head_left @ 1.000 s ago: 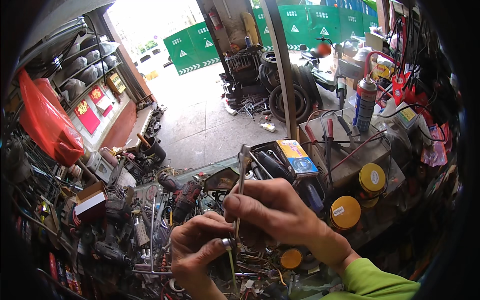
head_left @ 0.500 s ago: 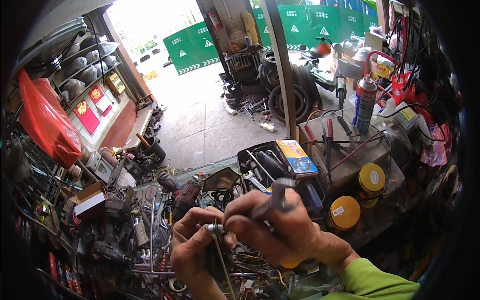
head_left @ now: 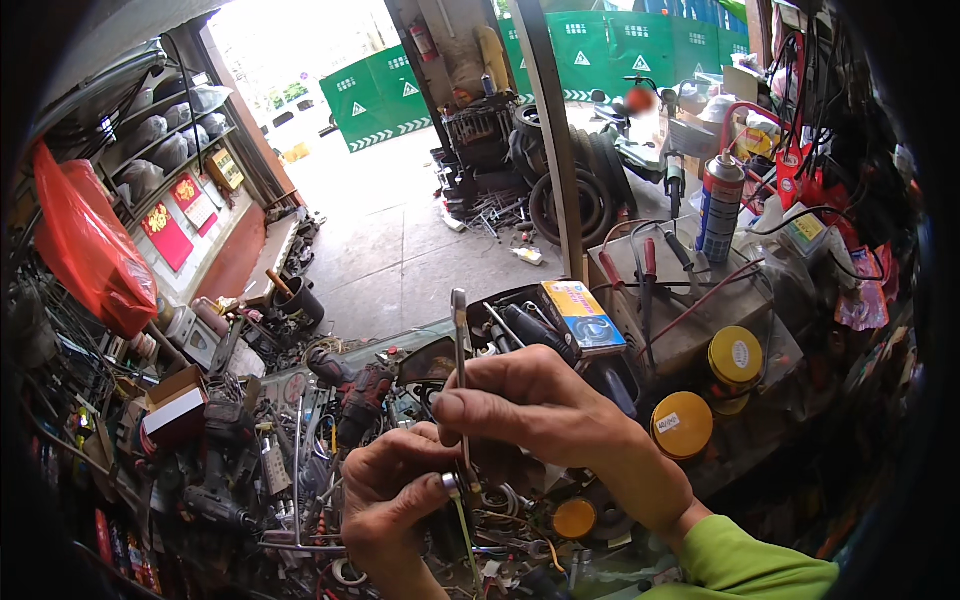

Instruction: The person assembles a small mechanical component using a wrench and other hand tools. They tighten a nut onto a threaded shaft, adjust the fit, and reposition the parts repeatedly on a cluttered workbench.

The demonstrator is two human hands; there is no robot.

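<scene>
In front of me, my left hand (head_left: 395, 495) is closed, thumb and fingers pinching a small silvery metal fitting (head_left: 450, 485). A thin rod or cable (head_left: 467, 545) runs downward from that fitting; its exact kind is unclear. Just above and to the right, my right hand (head_left: 530, 405) grips a metal wrench (head_left: 459, 335) between thumb and fingers. The wrench stands nearly upright, seen edge-on, and its lower part passes close beside the fitting. Whether the two touch cannot be made out.
A red cordless drill (head_left: 365, 395) lies among loose tools and wires behind my left hand. To the right stand yellow-lidded tubs (head_left: 682, 425), a spray can (head_left: 720, 205) and a blue-and-yellow box (head_left: 583, 318). Tyres (head_left: 572, 205) lean beyond the bench.
My right hand has turned the wrench from pointing toward me to upright and edge-on. The left hand has tilted, and the fitting sits slightly lower and further right.
</scene>
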